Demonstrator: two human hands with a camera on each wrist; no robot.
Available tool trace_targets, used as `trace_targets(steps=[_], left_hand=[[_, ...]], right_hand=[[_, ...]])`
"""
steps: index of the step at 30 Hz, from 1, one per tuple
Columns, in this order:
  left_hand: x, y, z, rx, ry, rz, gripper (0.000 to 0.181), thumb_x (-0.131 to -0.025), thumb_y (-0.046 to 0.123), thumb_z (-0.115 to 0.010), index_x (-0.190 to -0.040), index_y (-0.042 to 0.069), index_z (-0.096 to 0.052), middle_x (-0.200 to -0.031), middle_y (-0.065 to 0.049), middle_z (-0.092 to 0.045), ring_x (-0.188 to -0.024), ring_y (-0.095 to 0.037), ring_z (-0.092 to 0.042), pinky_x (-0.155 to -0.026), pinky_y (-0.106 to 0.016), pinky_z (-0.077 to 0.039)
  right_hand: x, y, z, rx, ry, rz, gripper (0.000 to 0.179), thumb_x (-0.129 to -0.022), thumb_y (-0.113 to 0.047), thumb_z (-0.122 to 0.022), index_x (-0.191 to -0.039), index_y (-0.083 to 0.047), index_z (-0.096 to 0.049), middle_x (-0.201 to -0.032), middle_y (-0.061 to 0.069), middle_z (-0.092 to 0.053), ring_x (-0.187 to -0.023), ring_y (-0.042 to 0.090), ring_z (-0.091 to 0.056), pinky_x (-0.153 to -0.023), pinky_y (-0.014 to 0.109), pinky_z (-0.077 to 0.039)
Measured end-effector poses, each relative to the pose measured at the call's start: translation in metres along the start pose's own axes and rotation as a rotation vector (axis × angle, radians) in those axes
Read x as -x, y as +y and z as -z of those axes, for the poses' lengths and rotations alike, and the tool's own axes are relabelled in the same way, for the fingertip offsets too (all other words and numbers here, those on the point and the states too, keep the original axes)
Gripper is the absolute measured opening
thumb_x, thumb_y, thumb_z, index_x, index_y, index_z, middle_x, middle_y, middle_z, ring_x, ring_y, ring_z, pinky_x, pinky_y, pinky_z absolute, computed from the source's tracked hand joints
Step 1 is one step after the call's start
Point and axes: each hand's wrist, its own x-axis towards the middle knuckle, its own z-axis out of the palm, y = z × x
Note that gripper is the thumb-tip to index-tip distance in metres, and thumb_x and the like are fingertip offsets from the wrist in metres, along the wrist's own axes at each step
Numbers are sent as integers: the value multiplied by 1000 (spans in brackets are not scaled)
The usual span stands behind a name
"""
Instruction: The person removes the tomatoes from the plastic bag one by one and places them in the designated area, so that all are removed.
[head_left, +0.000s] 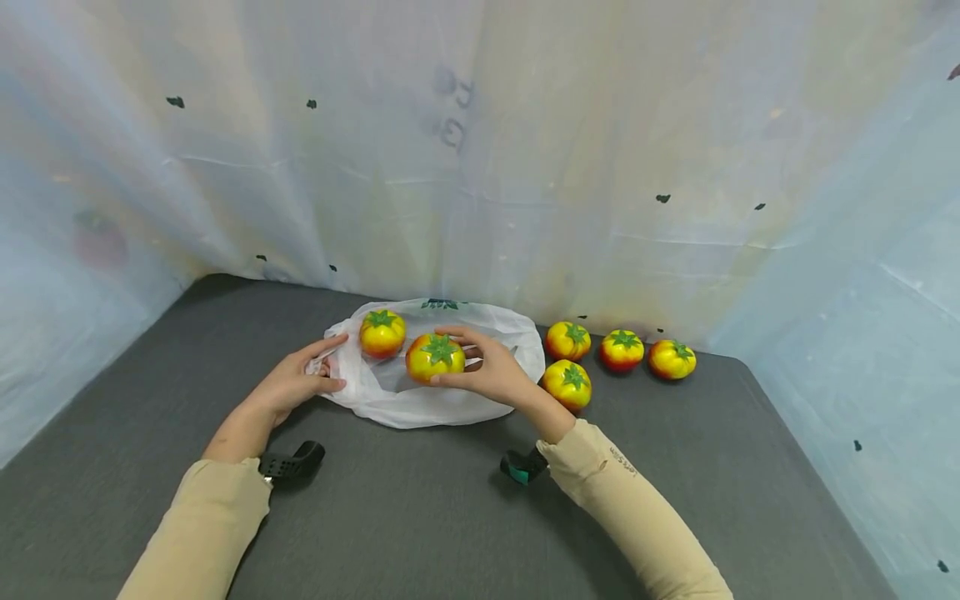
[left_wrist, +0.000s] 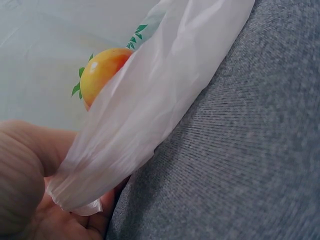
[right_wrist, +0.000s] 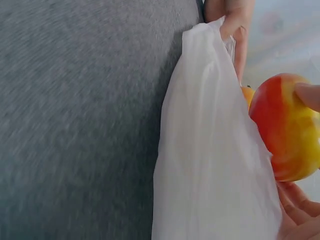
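A white plastic bag lies spread on the dark table, its mouth facing up, with green leaf print near the far edge. My left hand holds the bag's gathered left end; in the left wrist view, the gathered plastic lies between the thumb and fingers. One yellow-red tomato with a green leafy top sits inside the bag at the left. My right hand grips a second tomato between thumb and fingers, over the bag's opening. In the right wrist view, this tomato is beside the bag's rim.
Right of the bag stand several more tomatoes: two close to its edge, a far one and a near one, then others further right. Pale translucent sheeting hangs behind and at both sides of the table.
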Motion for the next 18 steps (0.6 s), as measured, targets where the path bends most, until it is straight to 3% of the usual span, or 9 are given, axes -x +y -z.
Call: trace_targets(steps=[18], left_hand=[[-2, -1, 3, -5, -13, -15, 84, -85, 12, -70, -153, 14, -22, -158, -27, -2, -142, -51, 1, -108, -71, -3]], right_hand=[[34, 9, 46, -23, 103, -51, 61, -81, -15, -75, -137, -19, -51, -140, 10, -48, -118, 32, -53, -96, 45, -49]])
